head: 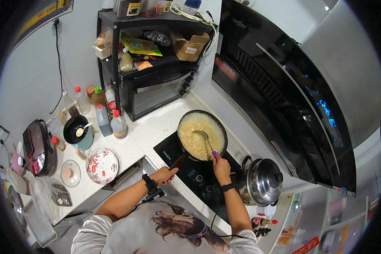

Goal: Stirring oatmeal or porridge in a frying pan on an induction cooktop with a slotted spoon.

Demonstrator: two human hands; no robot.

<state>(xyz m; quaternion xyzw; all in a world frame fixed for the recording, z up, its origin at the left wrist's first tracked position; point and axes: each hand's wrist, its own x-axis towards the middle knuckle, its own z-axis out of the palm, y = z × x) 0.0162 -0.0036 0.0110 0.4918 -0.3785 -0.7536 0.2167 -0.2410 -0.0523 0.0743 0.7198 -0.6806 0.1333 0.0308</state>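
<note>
A dark frying pan [226, 136] sits on the far burner of a black glass cooktop [190, 182]. Pale yellow, bubbling food [190, 127] with small lumps fills it. My left hand [165, 175] is closed around the pan's brown handle [179, 161]. With my right hand [221, 168] I grip the purple handle [214, 155] of a metal ladle [203, 134]. The ladle's bowl rests in the food near the pan's middle, partly sunk in it.
Right of the cooktop stands a lidded steel pot [264, 181]. A range hood [282, 95] overhangs the right side. Left on the counter are a floral plate [102, 165], a small black-lined pot [71, 128], a glass lid [70, 173] and several bottles [119, 125]. A toaster oven [160, 95] stands behind.
</note>
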